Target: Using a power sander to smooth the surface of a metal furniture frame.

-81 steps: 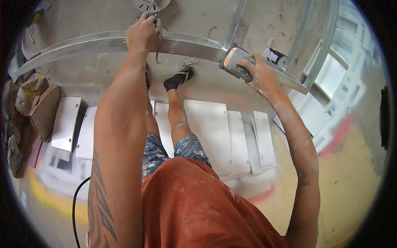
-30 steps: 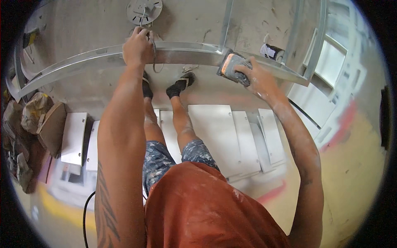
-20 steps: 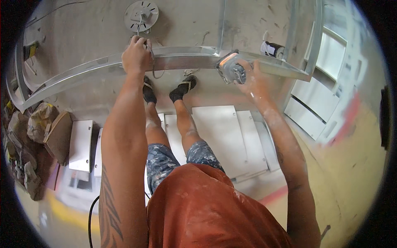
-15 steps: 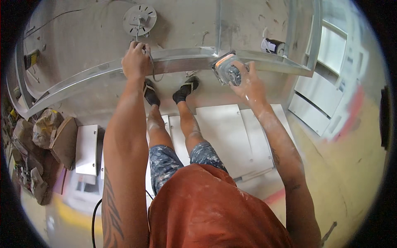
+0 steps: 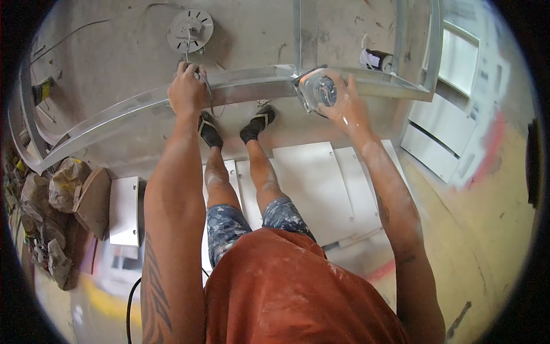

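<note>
My right hand [image 5: 344, 102] is wrapped round a dusty grey and orange sander [image 5: 317, 92], tilted against the curved metal frame [image 5: 246, 75] where an upright bar meets it. To the left, my left hand [image 5: 187, 89] is closed at the same frame, on a thin grey cord [image 5: 210, 94] that loops down beside its fingers. Just beyond it, a round white slotted disc [image 5: 189, 31] has a pale cord running from its middle toward this hand. The palm side of my left hand is hidden.
White panels [image 5: 312, 189] lie behind my feet. Dusty bags [image 5: 69, 178] and a brown board are heaped at the left, beside another white panel [image 5: 124, 212]. A dark cylinder with a white label [image 5: 376, 60] sits beyond the frame. White boards [image 5: 435, 137] stand at the right.
The sander has turned and its top now faces me more, staying near the same joint of the frame. My left hand has barely moved.
</note>
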`<control>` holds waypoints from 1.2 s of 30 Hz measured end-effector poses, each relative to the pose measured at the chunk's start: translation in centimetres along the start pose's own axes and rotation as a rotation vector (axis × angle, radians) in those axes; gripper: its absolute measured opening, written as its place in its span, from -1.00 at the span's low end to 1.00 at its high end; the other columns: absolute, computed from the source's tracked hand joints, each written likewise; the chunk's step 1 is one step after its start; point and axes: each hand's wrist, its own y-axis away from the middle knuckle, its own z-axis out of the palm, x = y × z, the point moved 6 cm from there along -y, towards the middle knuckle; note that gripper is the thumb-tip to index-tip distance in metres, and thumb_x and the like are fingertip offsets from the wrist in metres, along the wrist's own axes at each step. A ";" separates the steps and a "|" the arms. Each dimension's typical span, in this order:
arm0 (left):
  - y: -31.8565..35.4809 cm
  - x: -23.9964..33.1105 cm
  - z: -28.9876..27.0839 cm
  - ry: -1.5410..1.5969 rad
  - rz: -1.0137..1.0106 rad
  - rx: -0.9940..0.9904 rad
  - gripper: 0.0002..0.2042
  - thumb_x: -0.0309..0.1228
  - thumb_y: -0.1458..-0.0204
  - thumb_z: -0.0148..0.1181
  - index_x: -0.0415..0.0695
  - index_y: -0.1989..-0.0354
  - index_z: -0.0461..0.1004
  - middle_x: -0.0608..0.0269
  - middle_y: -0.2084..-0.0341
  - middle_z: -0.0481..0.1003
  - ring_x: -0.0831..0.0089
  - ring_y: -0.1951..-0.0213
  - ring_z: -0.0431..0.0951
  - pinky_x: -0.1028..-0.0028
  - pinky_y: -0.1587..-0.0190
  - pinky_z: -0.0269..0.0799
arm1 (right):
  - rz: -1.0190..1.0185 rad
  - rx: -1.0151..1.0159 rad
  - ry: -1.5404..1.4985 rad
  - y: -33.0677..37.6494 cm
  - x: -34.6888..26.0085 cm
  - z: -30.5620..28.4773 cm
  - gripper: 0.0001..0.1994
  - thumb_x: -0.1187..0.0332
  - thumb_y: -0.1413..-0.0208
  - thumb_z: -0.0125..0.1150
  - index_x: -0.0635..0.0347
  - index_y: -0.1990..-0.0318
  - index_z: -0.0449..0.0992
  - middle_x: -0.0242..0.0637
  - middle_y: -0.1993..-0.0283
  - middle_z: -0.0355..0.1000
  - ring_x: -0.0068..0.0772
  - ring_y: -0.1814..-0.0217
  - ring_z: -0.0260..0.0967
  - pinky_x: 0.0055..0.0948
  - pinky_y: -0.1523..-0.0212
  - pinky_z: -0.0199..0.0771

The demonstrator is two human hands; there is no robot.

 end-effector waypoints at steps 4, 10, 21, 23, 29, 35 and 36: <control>-0.4 0.0 0.0 -0.008 -0.011 -0.002 -0.73 -0.13 -0.25 0.12 0.01 0.12 0.65 0.31 0.04 0.59 0.04 0.13 0.65 0.09 0.08 0.56 | -0.037 -0.045 0.013 -0.4 -0.4 -0.2 -0.23 0.23 0.10 0.52 -0.31 -0.31 0.25 -0.02 -0.11 0.27 0.32 -0.01 0.48 0.09 0.02 0.59; -0.4 0.0 -0.2 0.011 0.000 0.014 -0.74 -0.13 -0.25 0.12 0.02 0.13 0.65 0.32 0.08 0.59 0.04 0.16 0.66 0.11 0.10 0.56 | 0.014 -0.058 0.035 -0.7 -0.2 -0.4 -0.23 0.24 0.09 0.52 -0.35 -0.31 0.26 -0.02 -0.11 0.27 0.30 0.01 0.49 0.11 0.03 0.60; -1.1 -0.3 0.4 -0.013 -0.036 -0.026 -0.72 -0.10 -0.26 0.11 0.03 0.10 0.65 0.33 -0.01 0.57 0.03 0.11 0.65 0.10 0.07 0.56 | -0.052 -0.090 0.053 0.0 -0.2 0.4 -0.27 0.26 0.08 0.51 -0.33 -0.29 0.29 -0.03 -0.13 0.28 0.31 0.02 0.51 0.10 0.07 0.61; -0.6 -0.2 0.3 -0.002 -0.019 -0.005 -0.72 -0.10 -0.26 0.11 0.04 0.10 0.65 0.34 -0.01 0.57 0.04 0.11 0.65 0.11 0.07 0.56 | -0.067 -0.040 0.039 0.0 -0.5 0.1 -0.27 0.25 0.08 0.50 -0.34 -0.29 0.29 -0.05 -0.13 0.28 0.30 0.03 0.51 0.10 0.07 0.62; -0.4 0.0 0.4 -0.003 -0.027 -0.049 -0.73 -0.11 -0.26 0.11 0.03 0.10 0.65 0.32 -0.01 0.58 0.04 0.11 0.65 0.10 0.07 0.56 | 0.022 -0.076 0.093 -0.6 -1.4 0.0 -0.28 0.25 0.08 0.51 -0.36 -0.28 0.29 -0.08 -0.13 0.27 0.26 0.04 0.51 0.08 0.06 0.62; -0.9 0.6 0.3 -0.027 -0.033 -0.049 -0.72 -0.13 -0.26 0.11 -0.02 0.11 0.64 0.30 0.02 0.58 0.02 0.11 0.65 0.09 0.07 0.56 | -0.081 -0.065 0.065 -0.3 -2.8 0.8 -0.27 0.24 0.09 0.52 -0.38 -0.27 0.29 -0.09 -0.12 0.27 0.28 0.10 0.53 0.10 0.10 0.62; -1.1 0.6 0.4 -0.027 -0.029 -0.051 -0.72 -0.13 -0.26 0.11 -0.02 0.11 0.64 0.30 0.02 0.58 0.02 0.11 0.65 0.09 0.07 0.56 | -0.092 -0.092 0.081 0.0 -2.6 1.0 -0.28 0.24 0.08 0.51 -0.37 -0.26 0.29 -0.09 -0.10 0.27 0.27 0.09 0.53 0.09 0.09 0.62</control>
